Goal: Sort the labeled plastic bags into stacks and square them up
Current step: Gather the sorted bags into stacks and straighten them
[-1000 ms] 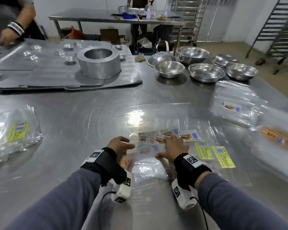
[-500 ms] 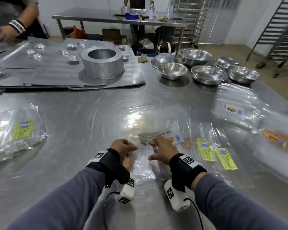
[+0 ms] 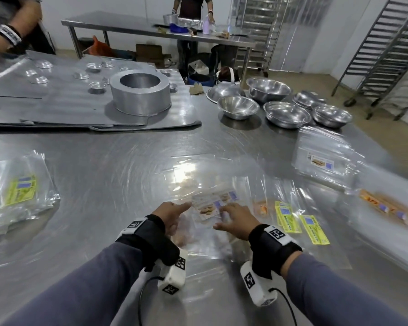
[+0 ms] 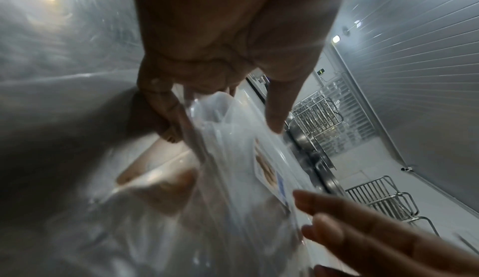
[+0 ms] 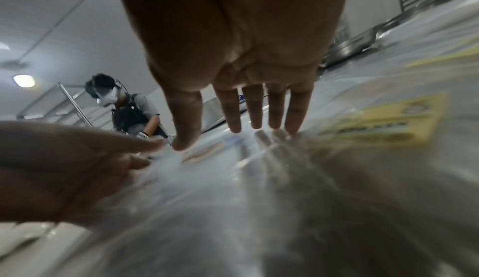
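On steel table [image 3: 118, 175], near front edge: left hand [image 3: 169, 215] pinches edge of clear bags [image 3: 210, 208] with white photo labels; right hand [image 3: 234, 222] spread flat, fingertips [image 5: 290, 129] pressing same bags; yellow-label bags [image 3: 299, 223] just right; another yellow-label stack [image 3: 19, 191] far left

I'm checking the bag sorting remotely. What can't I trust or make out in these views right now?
- Count of white-label bags between the hands: head view, clear layers overlap and glare.
- Left hand grip: in the left wrist view, fingers pinch a bag edge, but motion blur hides how many layers.
- Orange-label bags: head view, smeared near the right edge, print unreadable.
- Yellow-label text: right wrist view, blurred.
- Far-left stack: cut by the frame edge.
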A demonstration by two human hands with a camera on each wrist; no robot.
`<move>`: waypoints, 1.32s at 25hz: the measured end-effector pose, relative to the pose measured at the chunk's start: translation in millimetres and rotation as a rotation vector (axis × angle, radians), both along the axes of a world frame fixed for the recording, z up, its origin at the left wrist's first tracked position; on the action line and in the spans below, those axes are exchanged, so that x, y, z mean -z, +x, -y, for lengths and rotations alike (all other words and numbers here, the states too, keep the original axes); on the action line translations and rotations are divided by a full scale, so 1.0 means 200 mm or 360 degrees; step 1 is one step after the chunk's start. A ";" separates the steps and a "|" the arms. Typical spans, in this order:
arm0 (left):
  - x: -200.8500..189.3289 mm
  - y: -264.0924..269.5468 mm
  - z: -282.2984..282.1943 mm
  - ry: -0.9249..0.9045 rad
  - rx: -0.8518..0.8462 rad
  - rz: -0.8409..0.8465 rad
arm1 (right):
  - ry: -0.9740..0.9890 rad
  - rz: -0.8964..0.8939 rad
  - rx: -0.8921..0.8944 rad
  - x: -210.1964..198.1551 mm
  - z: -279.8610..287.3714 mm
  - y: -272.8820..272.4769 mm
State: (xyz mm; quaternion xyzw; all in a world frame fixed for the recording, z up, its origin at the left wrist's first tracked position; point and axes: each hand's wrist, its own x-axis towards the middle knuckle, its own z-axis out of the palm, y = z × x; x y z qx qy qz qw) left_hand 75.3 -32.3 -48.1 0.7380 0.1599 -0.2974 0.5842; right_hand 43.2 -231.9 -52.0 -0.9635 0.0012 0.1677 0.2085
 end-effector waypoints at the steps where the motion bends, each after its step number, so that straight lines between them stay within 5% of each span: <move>1: 0.00 0.01 0.00 -0.0010 0.0040 0.0003 | 0.0197 -0.0004 0.0016 -0.03 -0.03 0.00; 3: 0.00 0.01 -0.01 0.0033 0.0026 0.0062 | 0.0375 0.0062 0.0213 -0.07 -0.02 0.05; 6: 0.01 0.02 -0.06 0.0042 -0.0058 0.0092 | 0.0017 0.0035 0.0571 -0.09 0.09 0.15; 10: 0.01 0.06 -0.16 -0.0171 -0.0208 -0.0056 | -0.0173 -0.0147 0.0378 -0.05 0.05 0.18; 13: 0.01 0.10 -0.21 -0.0189 -0.0183 0.0019 | 0.0218 -0.0085 0.0211 -0.05 -0.08 0.16; 16: 0.02 0.12 -0.26 -0.0189 -0.0256 0.0030 | 0.0778 -0.0097 0.0438 -0.08 -0.11 0.18; 19: 0.03 0.14 -0.34 -0.0194 -0.0261 0.0016 | 0.0915 -0.0115 0.0721 -0.06 -0.07 0.20; 25: -0.05 0.19 -0.46 -0.0513 -0.0550 0.0004 | 0.0555 -0.0083 0.0472 -0.05 -0.08 0.19; 29: -0.06 0.19 -0.49 -0.0608 -0.0618 -0.0018 | -0.0251 -0.0091 -0.0061 0.00 -0.12 0.12; 33: -0.06 0.14 -0.47 -0.0736 -0.0534 -0.0049 | -0.0133 0.0097 0.0232 -0.03 -0.09 0.20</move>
